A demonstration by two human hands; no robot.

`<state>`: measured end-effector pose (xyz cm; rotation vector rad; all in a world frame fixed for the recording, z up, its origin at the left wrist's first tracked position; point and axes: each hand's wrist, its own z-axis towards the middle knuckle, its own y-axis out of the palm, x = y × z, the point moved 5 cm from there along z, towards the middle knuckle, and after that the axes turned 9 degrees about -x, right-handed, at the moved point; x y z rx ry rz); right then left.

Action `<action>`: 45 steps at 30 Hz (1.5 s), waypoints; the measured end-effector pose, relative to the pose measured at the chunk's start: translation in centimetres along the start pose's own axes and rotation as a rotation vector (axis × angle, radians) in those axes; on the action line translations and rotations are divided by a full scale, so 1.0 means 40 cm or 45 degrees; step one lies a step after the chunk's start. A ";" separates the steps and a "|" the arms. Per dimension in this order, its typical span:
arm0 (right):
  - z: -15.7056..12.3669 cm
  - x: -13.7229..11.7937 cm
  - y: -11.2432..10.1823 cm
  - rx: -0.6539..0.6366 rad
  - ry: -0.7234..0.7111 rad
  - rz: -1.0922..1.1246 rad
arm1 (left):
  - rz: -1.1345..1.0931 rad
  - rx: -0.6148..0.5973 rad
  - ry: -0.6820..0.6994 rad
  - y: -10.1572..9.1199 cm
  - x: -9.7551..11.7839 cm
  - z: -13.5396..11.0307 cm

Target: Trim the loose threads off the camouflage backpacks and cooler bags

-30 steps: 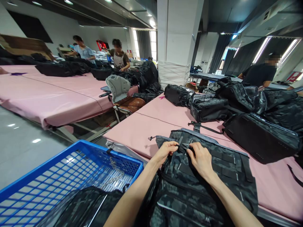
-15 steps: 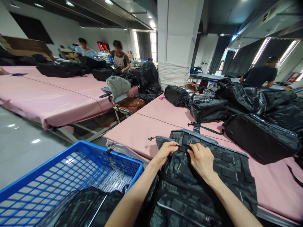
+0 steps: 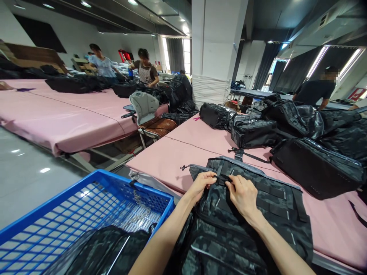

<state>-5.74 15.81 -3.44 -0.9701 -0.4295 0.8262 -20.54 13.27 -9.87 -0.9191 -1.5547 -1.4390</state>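
A dark camouflage backpack (image 3: 252,221) lies flat on the pink table (image 3: 177,152) right in front of me. Both my hands rest on its upper front panel. My left hand (image 3: 200,185) is closed, pinching the fabric beside a black webbing strap (image 3: 222,179). My right hand (image 3: 242,196) is closed too, its fingertips pinching the same strap from the right. A small cord pull (image 3: 183,167) sticks out at the backpack's top left corner.
A blue plastic crate (image 3: 86,214) with another camouflage bag (image 3: 106,248) stands at my lower left. Several black bags (image 3: 286,130) are piled at the back right of the table. A chair (image 3: 147,114) sits between tables. Other people work at far tables.
My right hand's fingers slid slightly left along the strap and now pinch it closer to my left hand. The backpack has not moved.
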 end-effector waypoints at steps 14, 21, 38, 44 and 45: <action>0.008 0.047 0.053 -0.337 0.394 0.693 | 0.021 -0.008 0.002 0.010 -0.001 -0.002; 0.003 0.033 0.033 -0.266 0.341 0.505 | -0.016 -0.010 0.005 0.006 -0.005 -0.003; -0.003 0.025 0.038 -0.251 0.323 0.400 | -0.035 -0.010 -0.007 0.012 -0.004 -0.005; 0.008 0.029 0.040 -0.293 0.345 0.501 | 0.035 0.020 -0.002 0.017 0.005 -0.012; 0.012 0.032 0.040 -0.301 0.344 0.514 | 0.038 0.024 -0.004 0.017 0.005 -0.013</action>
